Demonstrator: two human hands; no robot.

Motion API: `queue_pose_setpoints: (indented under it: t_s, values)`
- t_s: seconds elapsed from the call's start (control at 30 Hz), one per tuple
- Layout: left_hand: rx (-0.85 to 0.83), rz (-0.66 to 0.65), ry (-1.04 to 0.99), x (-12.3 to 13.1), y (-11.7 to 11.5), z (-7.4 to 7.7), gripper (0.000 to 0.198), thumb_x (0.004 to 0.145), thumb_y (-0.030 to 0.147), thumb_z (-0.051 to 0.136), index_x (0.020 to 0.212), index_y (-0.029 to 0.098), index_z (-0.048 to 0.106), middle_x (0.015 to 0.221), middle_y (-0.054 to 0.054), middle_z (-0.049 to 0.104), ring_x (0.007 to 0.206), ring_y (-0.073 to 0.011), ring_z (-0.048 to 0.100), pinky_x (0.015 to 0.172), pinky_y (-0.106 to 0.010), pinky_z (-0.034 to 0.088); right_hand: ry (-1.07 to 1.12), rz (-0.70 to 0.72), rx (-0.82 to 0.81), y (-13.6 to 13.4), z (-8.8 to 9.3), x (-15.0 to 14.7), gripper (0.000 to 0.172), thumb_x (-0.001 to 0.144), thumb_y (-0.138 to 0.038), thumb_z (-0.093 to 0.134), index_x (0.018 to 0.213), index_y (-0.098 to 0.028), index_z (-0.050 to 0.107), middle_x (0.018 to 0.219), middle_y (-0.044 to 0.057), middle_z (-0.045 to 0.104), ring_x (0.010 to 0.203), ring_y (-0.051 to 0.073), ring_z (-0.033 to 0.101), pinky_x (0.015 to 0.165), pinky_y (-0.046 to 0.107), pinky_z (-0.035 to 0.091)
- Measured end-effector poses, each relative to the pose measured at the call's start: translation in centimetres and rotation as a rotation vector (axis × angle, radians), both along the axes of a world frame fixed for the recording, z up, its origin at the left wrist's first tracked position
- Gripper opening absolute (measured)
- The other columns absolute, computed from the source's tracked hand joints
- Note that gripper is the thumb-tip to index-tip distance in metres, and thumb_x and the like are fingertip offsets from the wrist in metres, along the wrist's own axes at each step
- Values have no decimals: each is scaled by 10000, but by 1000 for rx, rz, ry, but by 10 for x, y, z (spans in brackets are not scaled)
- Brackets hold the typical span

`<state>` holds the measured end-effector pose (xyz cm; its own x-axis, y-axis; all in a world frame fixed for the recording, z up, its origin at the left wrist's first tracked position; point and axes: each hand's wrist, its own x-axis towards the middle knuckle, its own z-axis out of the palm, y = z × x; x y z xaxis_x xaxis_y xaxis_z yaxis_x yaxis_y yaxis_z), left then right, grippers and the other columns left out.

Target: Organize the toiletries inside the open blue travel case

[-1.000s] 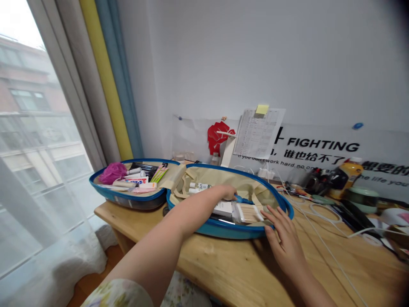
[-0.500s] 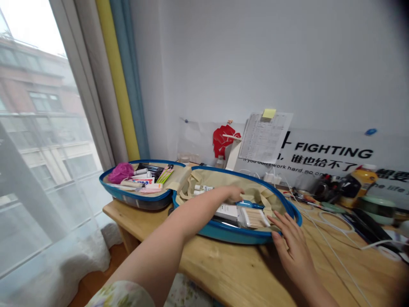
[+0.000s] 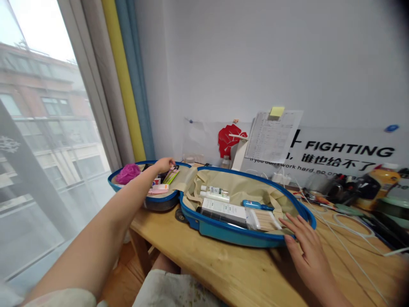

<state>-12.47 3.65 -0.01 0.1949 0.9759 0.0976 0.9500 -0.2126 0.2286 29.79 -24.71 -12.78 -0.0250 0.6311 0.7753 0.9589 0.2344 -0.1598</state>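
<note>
An open small blue suitcase (image 3: 236,236) lies in two halves on the table. My left hand (image 3: 164,165) reaches into its left half, fingers bent down at the far right corner beside a yellow-green packet (image 3: 171,175); what they hold is hidden. A purple bath puff (image 3: 128,173) and a pink-and-white box (image 3: 159,189) lie there too. My right hand (image 3: 305,241) has its fingers spread on the right half's near rim. Close to it are a pack of cotton swabs (image 3: 266,220) and a blue-handled item (image 3: 252,204). A white box (image 3: 223,209) and white tubes (image 3: 214,195) lie further left.
Behind the case, a sheet of paper (image 3: 271,138) stands before a poster (image 3: 348,149). White cables (image 3: 348,226), an orange bottle (image 3: 380,183) and other small items occupy the right of the wooden table (image 3: 223,264). Curtains (image 3: 123,85) and a window are at left.
My left hand has moved left from the right half of the suitcase to the left half. The right hand has stayed at the near rim. The view has shifted slightly.
</note>
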Motion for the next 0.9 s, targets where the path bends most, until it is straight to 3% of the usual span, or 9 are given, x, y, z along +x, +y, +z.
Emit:
queue_pose_setpoints:
  t_s: [0.07, 0.17, 0.3, 0.47, 0.6, 0.73, 0.9]
  values:
    - [-50, 59, 19, -29, -1, -9, 398, 646, 152, 521, 1032, 171, 615, 843, -21, 667, 805, -170, 591, 689, -219, 437, 6, 0, 3, 1, -2, 1, 390, 905, -402, 369, 1190, -231, 574, 1279, 84, 573, 1287, 295, 427, 986, 512, 420]
    - [-161, 86, 41, -51, -4, -22, 395, 605, 146, 519, 982, 169, 632, 780, -4, 671, 774, -165, 596, 669, -209, 440, 20, -9, 22, 3, -4, 2, 396, 905, -416, 361, 1177, -231, 582, 1275, 84, 574, 1279, 295, 435, 988, 508, 413]
    - [-329, 32, 63, -56, -7, -35, 292, 524, 147, 575, 803, 183, 656, 720, 25, 674, 782, -160, 603, 687, -189, 444, -4, -6, 39, 2, -5, 2, 388, 912, -406, 359, 1172, -222, 580, 1268, 93, 576, 1272, 297, 439, 978, 503, 409]
    - [-443, -45, 98, -58, -10, -40, 219, 469, 189, 639, 688, 202, 639, 692, 47, 669, 794, -170, 598, 707, -200, 446, -29, -1, 58, 1, -3, 1, 379, 919, -384, 362, 1192, -215, 563, 1260, 98, 579, 1271, 297, 438, 971, 501, 408]
    - [-407, -70, 112, -63, -14, -37, 208, 475, 225, 674, 669, 196, 607, 684, 40, 652, 776, -161, 584, 705, -200, 436, -35, 2, 66, 3, -2, 0, 370, 918, -387, 366, 1183, -225, 566, 1255, 91, 582, 1263, 290, 450, 964, 493, 419]
    - [-287, -78, 94, -62, -17, -22, 260, 564, 320, 683, 771, 189, 597, 777, 15, 662, 781, -161, 573, 697, -209, 429, -25, 2, 59, 3, -2, -1, 369, 913, -392, 373, 1177, -229, 572, 1254, 87, 585, 1264, 292, 451, 974, 500, 415]
    - [-164, -168, 36, -24, -16, 4, 353, 747, 401, 574, 1021, 177, 581, 945, -8, 670, 803, -145, 597, 692, -201, 436, 28, -1, 44, 2, -2, -2, 384, 906, -415, 364, 1167, -236, 581, 1259, 85, 583, 1271, 294, 444, 990, 512, 405]
